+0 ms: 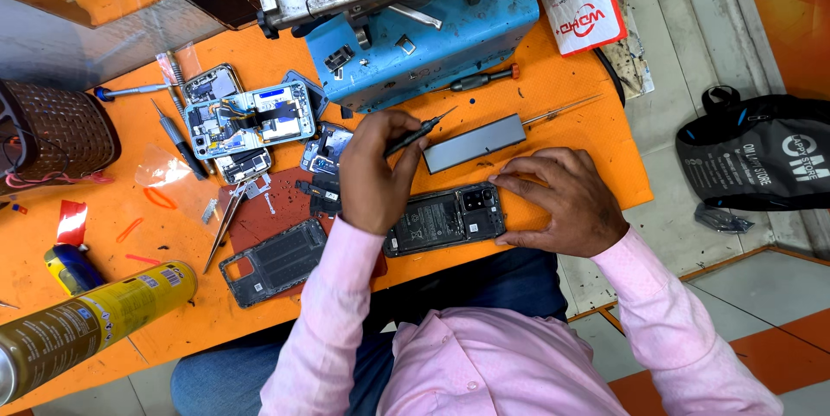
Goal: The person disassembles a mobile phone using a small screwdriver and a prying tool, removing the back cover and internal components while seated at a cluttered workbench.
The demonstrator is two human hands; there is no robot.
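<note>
Hands are both down over the orange table [562, 96], sleeves in pink. Left hand [373, 176] is curled shut round a thin dark screwdriver [420, 131], gripping it by the handle with the tip pointing up and away to the right, clear of the work. Right hand [558, 201] lies flat with fingers spread, its fingertips [506, 177] pressing on the right end of the opened phone [445, 219], holding nothing else.

That opened phone sits at the near edge of the table, between the two hands, back off, dark battery and camera block showing. Just beyond it lies a flat grey metal bar [474, 144], and past that a long pair of tweezers [562, 110] angled to the right. A red-tipped screwdriver [482, 80] rests farther off, beside the blue machine base [432, 35].

Over on the left, a cluster of stripped phone boards [246, 120] lies well apart from the hands, and nearer, a black phone frame [275, 262] lies beside the left sleeve. Another pair of tweezers [226, 224] lies slanted just left of it. Near left corner: a yellow spray can [91, 323] on its side. Far left, a brown woven basket [56, 131]. On the floor to the right, a black bag [756, 152].
</note>
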